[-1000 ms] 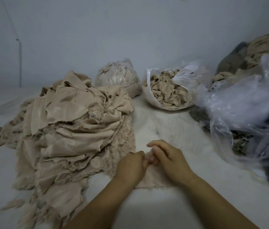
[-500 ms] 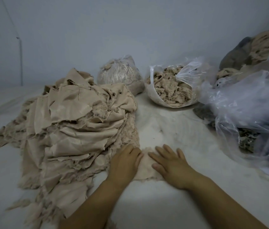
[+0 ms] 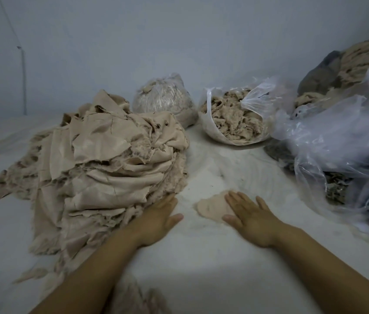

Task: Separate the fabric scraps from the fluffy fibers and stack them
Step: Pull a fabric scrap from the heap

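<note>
Scrap of pale pink soft fabric (image 3: pixel 210 206), mid-frame, looks light and limp; best pinched at its free left edge. Right hand (image 3: pixel 250 219) presses it flat-fingered; left hand (image 3: pixel 158 219) rests released nearby.

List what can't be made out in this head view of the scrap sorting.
- Small scrap: its right part lies under the right hand.
- Left hand: fingertips reach the stack of scraps; whether they slip under it is unclear.
- Tied bag: the stack covers its lower left.
- Large plastic bag: cut by the right edge, dark contents blurred behind plastic.
- Fluffy clump: cut by the bottom edge, dim.
</note>
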A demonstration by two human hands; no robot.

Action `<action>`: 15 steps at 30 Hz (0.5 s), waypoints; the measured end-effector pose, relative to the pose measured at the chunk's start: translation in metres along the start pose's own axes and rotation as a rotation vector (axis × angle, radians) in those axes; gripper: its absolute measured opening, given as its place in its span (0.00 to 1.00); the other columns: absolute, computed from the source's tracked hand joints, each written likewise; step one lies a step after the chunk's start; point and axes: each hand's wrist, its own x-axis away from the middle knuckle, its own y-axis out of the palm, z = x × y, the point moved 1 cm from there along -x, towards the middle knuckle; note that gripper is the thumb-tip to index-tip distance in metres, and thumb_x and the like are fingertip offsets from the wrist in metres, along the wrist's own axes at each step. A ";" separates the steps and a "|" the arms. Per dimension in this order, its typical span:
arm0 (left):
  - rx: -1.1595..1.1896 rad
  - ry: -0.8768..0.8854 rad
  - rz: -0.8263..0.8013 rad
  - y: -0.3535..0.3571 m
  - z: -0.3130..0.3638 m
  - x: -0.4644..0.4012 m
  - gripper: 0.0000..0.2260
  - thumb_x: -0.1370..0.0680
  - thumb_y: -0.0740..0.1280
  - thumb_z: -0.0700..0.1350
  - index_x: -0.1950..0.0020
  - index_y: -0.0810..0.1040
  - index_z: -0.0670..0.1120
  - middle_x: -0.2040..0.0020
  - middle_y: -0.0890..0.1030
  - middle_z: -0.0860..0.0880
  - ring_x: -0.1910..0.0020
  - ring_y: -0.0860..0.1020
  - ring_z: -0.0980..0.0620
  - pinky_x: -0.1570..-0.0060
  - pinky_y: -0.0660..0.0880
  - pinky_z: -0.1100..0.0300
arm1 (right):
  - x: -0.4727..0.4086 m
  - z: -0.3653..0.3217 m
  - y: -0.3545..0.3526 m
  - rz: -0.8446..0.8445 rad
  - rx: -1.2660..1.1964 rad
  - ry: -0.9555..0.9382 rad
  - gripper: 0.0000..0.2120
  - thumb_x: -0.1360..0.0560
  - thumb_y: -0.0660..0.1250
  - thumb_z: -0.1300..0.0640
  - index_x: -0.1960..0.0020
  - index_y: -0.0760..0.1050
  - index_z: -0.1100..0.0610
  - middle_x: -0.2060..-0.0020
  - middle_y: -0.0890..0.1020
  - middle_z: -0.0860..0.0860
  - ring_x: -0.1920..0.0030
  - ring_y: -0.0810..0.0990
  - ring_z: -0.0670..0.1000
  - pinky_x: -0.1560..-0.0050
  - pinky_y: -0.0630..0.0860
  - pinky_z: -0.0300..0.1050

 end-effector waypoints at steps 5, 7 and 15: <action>0.569 0.110 0.292 -0.014 0.003 0.022 0.12 0.20 0.63 0.39 0.38 0.78 0.41 0.40 0.79 0.52 0.40 0.74 0.62 0.41 0.64 0.77 | 0.003 -0.007 -0.021 0.327 -0.110 0.056 0.26 0.18 0.50 0.45 0.23 0.55 0.52 0.22 0.54 0.49 0.23 0.50 0.49 0.26 0.44 0.55; 0.902 0.012 0.344 -0.021 0.004 0.026 0.09 0.22 0.63 0.33 0.50 0.82 0.42 0.52 0.85 0.48 0.51 0.82 0.54 0.49 0.75 0.67 | 0.007 -0.042 -0.021 0.469 -0.312 -0.114 0.19 0.18 0.55 0.49 0.29 0.69 0.53 0.30 0.71 0.52 0.30 0.67 0.51 0.29 0.58 0.47; 0.362 0.022 -0.044 -0.054 -0.041 0.083 0.05 0.27 0.72 0.51 0.52 0.83 0.58 0.52 0.82 0.64 0.51 0.79 0.66 0.50 0.72 0.74 | 0.011 -0.109 0.020 0.353 -0.224 -0.465 0.18 0.18 0.54 0.47 0.29 0.68 0.47 0.27 0.66 0.44 0.28 0.59 0.44 0.31 0.47 0.34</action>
